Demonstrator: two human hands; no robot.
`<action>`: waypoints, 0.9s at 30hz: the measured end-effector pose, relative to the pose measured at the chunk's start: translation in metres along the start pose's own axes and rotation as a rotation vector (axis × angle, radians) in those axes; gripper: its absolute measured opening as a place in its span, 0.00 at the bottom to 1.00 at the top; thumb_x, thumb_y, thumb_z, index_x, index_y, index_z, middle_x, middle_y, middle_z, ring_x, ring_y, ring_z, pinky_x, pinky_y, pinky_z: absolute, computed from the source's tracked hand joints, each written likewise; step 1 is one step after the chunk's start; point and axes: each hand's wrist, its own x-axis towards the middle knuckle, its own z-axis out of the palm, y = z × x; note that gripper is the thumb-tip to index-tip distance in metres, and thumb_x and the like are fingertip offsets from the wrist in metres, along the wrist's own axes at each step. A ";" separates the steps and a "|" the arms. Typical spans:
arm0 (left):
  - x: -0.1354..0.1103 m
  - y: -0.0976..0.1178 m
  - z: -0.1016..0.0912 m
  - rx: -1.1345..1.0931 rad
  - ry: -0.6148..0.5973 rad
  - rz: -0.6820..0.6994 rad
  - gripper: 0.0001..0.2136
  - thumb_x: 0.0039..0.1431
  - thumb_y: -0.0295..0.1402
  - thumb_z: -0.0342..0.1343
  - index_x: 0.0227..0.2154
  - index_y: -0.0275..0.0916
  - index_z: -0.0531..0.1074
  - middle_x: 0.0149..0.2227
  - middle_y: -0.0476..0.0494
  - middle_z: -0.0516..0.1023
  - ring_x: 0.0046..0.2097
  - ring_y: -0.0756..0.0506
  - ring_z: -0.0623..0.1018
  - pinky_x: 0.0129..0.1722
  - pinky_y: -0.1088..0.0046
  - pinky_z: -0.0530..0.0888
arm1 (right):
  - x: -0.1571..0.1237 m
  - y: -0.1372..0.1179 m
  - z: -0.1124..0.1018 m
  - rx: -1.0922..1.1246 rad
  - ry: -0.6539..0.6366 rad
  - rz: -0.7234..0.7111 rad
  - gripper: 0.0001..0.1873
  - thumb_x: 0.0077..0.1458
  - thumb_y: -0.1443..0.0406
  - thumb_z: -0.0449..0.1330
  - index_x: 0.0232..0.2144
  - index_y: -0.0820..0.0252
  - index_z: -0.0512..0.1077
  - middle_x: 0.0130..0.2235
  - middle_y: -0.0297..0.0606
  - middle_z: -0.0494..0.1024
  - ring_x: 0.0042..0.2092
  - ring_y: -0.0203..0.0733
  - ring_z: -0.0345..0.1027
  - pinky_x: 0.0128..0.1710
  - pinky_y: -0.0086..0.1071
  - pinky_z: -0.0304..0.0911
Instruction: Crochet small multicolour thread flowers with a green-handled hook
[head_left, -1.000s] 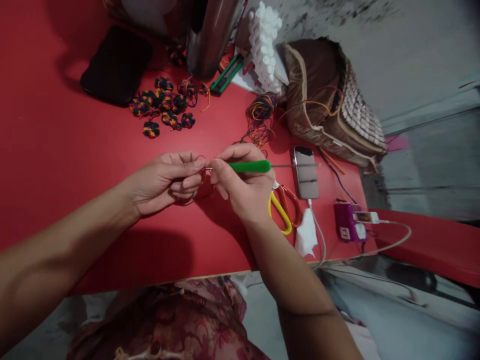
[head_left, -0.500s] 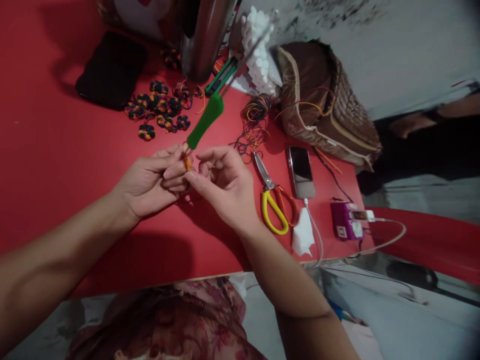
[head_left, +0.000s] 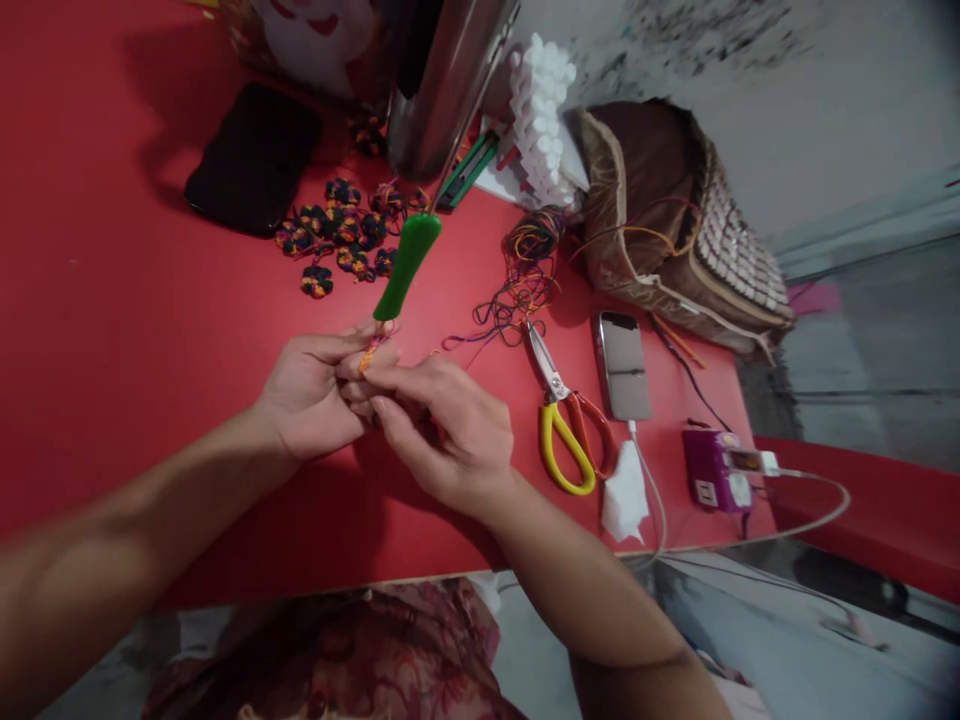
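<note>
My left hand is closed around a small crocheted piece of orange and pink yarn, palm turned up. A crochet hook with a green handle stands up from its fingertips. The hook's near end sits at the yarn loops, and its thin metal shaft points away from me. My right hand presses against the left, index finger and thumb closed at the lower end of the crocheted piece. Its curled fingers partly hide the yarn there. A multicoloured yarn tangle lies beyond my right hand.
Several small yarn flowers lie beyond my hands on the red table. Scissors, a charging phone and a purple adapter are rightward. Behind stand a metal bottle, green cutter and brown bag.
My right hand has closed in, its fingers folding over the crocheted piece from a more open pose. The green handle has tilted slightly more upright. The whole view has shifted a little.
</note>
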 end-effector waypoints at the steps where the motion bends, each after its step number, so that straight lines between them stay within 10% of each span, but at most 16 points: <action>1: 0.000 0.000 0.000 0.009 -0.006 -0.009 0.19 0.75 0.21 0.44 0.27 0.38 0.69 0.19 0.58 0.47 0.16 0.53 0.53 0.18 0.82 0.57 | 0.000 0.000 -0.001 -0.008 -0.003 -0.010 0.16 0.69 0.74 0.65 0.55 0.56 0.79 0.49 0.40 0.92 0.42 0.38 0.86 0.41 0.29 0.82; 12: 0.003 -0.004 -0.002 0.161 -0.069 -0.060 0.26 0.79 0.23 0.39 0.23 0.38 0.68 0.19 0.60 0.38 0.19 0.53 0.41 0.17 0.80 0.55 | -0.002 0.005 -0.006 -0.051 0.110 0.095 0.13 0.68 0.74 0.66 0.51 0.58 0.80 0.36 0.32 0.86 0.28 0.31 0.75 0.30 0.25 0.74; 27: 0.004 -0.005 -0.001 0.201 -0.058 -0.029 0.33 0.80 0.23 0.31 0.19 0.37 0.69 0.18 0.56 0.42 0.21 0.51 0.41 0.19 0.78 0.54 | -0.001 0.009 -0.010 -0.108 0.101 0.074 0.14 0.68 0.78 0.62 0.48 0.60 0.82 0.40 0.38 0.91 0.37 0.34 0.86 0.40 0.25 0.81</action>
